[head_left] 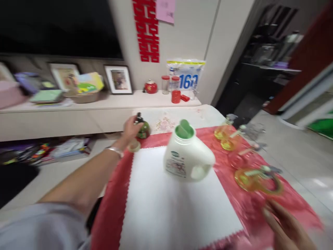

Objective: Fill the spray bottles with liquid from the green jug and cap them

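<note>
My left hand (132, 127) is wrapped round the side of a dark green bottle with a black pump top (144, 130), at the far left corner of the red-covered table. A pale round cap (134, 146) lies just below that hand. On the white sheet (166, 208) stands an uncapped white detergent jug (179, 156), its spout green and its handle to the right. At the lower right, my right hand (286, 225) is blurred by motion, so its fingers do not show clearly. Closest to it is a yellow tape roll (273, 184).
Yellow and pink clear spray bottles (227, 140) stand along the table's right side. Behind the table, a low white cabinet (114, 104) bears picture frames, red-lidded jars (175, 95) and a white bag marked 160 (188, 76). Red plastic sheeting (111, 208) covers the table.
</note>
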`<state>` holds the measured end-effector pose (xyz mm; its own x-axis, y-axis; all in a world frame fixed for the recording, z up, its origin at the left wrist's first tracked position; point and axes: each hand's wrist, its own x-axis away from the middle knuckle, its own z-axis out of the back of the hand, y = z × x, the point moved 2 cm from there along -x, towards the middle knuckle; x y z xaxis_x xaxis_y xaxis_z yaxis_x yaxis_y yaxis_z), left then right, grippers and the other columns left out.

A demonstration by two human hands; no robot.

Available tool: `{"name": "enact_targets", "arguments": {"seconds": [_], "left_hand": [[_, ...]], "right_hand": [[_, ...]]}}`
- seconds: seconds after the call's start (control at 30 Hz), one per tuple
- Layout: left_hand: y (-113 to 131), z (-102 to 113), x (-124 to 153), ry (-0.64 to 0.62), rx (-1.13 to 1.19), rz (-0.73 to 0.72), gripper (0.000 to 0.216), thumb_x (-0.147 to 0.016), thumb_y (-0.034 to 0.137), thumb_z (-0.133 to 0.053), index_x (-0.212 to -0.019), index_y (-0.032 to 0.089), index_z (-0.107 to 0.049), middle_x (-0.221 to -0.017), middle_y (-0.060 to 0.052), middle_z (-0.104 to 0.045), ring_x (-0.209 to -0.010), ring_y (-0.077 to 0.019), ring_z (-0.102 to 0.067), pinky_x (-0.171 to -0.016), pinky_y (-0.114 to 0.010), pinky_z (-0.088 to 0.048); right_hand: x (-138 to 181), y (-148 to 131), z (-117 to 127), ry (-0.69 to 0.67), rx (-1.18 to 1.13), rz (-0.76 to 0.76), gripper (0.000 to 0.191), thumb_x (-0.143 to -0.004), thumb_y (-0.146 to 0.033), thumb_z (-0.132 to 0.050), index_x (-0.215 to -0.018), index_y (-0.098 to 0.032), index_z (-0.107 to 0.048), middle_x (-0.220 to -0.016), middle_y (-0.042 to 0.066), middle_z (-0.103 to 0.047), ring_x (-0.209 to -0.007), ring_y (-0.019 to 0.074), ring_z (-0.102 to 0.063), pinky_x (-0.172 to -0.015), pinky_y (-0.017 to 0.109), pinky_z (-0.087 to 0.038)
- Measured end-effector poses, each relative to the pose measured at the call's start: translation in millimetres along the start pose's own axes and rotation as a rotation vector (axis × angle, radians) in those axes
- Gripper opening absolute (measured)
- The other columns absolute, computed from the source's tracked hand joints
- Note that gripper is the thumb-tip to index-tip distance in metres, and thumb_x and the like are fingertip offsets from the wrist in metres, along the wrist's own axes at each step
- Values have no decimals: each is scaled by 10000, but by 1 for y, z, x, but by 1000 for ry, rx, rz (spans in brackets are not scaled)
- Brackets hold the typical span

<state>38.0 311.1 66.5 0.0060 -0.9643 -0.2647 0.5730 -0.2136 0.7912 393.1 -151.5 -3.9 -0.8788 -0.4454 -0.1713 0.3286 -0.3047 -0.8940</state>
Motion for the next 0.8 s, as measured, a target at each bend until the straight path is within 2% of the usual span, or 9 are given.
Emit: {"name": "enact_targets", "arguments": {"seconds": [0.07,0.17,0.23,0.3,0.4,0.5,0.57,0.67,0.8], "left_hand": [[0,5,1,-5,-21,15,424,-775,151,-705,-1179,60,-612,-1085,-38,-700,-1049,-218,-625,-1037,-403,-473],[-3,14,12,10,-38,30,427,-764,161,-705,-1174,96,-607,-1151,-30,-669,-1163,-280,-596,-1137,-480,-401],[0,25,34,61,-26,-40,396,-814,238,-681,-1195,143,-624,-1215,-13,-650,-1147,-263,-606,-1102,-412,-458],[6,36,67,82,-20,-66,396,-825,295,-672,-1205,186,-651,-1264,-22,-638,-1092,-255,-627,-1051,-393,-510],[13,50,131,87,-39,-89,399,-844,422,-630,-1203,253,-665,-1267,8,-639,-1032,-247,-664,-1037,-438,-527],[6,56,196,59,-4,-64,358,-807,450,-630,-1116,283,-697,-1215,-6,-683,-966,-260,-694,-984,-452,-556],[-5,53,235,-24,48,-82,356,-804,478,-633,-1096,286,-704,-1208,-32,-695,-961,-263,-696,-953,-440,-568],[-23,46,283,-128,96,21,388,-809,544,-643,-1077,274,-720,-1192,-66,-710,-1005,-273,-703,-908,-410,-583],[-23,37,325,-213,182,140,502,-767,653,-677,-1086,270,-736,-1175,-81,-726,-985,-284,-718,-900,-426,-594]], "right_hand": [[-2,-1,9,108,-117,-184,789,-692,-585,-837,-1325,-164,-625,-1261,126,-657,-1144,362,-633,-1069,584,-481],[-13,-7,5,138,-162,-178,955,-605,-550,-877,-1419,-172,-552,-1382,132,-589,-1239,349,-590,-1101,539,-472],[-21,-10,-3,101,-122,-132,1013,-597,-551,-869,-1468,-185,-502,-1415,138,-559,-1263,342,-574,-1091,521,-480],[-29,-12,-11,47,-64,-75,1057,-618,-575,-841,-1516,-187,-440,-1423,145,-549,-1257,333,-578,-1081,510,-484],[-42,-9,-21,25,-2,-12,1103,-632,-606,-816,-1551,-173,-383,-1441,153,-530,-1280,332,-552,-1107,507,-447],[-55,-5,-32,37,37,18,1119,-623,-600,-824,-1555,-180,-370,-1482,159,-488,-1329,353,-498,-1131,530,-401],[-60,-4,-39,46,57,45,1144,-632,-604,-810,-1574,-174,-322,-1514,171,-450,-1366,360,-459,-1143,530,-381],[-64,-6,-51,61,74,104,1213,-642,-601,-784,-1613,-154,-210,-1583,178,-354,-1443,350,-370,-1197,505,-323],[-66,-6,-62,108,99,154,1259,-622,-613,-757,-1612,-82,-188,-1599,210,-311,-1464,380,-325,-1231,516,-263]]}}
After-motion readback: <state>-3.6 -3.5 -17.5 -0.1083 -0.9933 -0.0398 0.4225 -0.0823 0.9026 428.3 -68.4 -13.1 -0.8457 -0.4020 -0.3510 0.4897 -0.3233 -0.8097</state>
